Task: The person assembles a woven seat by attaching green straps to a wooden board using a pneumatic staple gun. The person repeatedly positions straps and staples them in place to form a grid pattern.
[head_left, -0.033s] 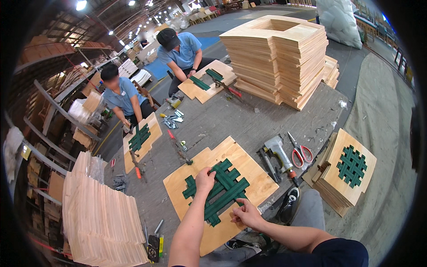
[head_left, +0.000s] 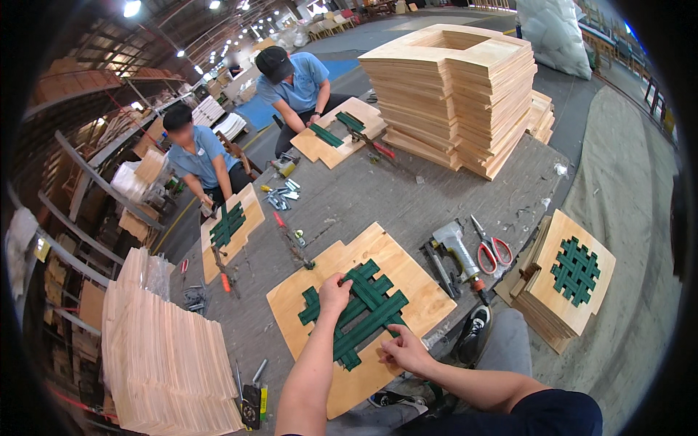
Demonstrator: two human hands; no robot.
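Note:
A wooden panel with a notched edge lies before me on the bench, crossed by woven green webbing straps over its middle opening. My left hand is closed, its fingertips pinching a strap near the upper side of the weave. Lower right, my right hand has its fingers bent at the end of another strap, thumb side close to the panel. Part of the weave is hidden behind my left wrist.
A staple gun and red-handled scissors lie right of the panel. Tall stacks of frames and panels stand at far right and near left. A woven panel tops a right-hand pile. Two co-workers sit across the bench.

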